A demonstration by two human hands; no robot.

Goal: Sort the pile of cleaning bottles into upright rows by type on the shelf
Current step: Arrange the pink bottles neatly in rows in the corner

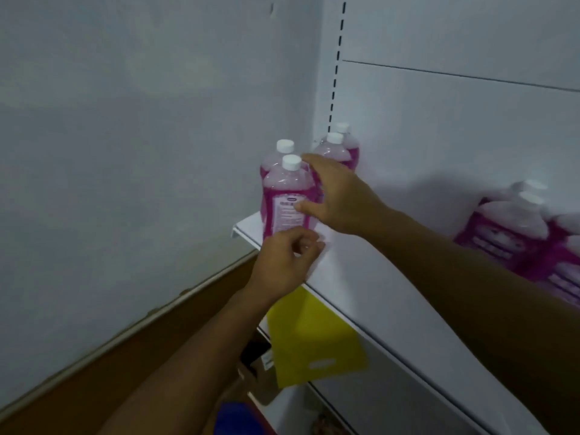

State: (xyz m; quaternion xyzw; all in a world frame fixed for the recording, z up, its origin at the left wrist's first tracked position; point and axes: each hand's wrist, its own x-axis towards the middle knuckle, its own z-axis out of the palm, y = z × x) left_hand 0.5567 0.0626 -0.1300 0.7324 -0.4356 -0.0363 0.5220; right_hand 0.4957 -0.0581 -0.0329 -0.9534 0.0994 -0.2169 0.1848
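Right hand (339,199) fingers spread against front pink bottle (284,199) | left hand (287,262) loosely curled, empty, at shelf (361,277) front edge | bare shelf stretches rightward to more bottles (527,233)

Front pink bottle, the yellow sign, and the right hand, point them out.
Front pink bottle (284,196): head view, on its label.
Yellow sign (314,337): head view, on its flat face.
Right hand (337,199): head view, back of hand.

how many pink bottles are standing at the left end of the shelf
4: two at the shelf's end, front bottle, rear bottle; two beside them by the back panel. Others may be hidden.
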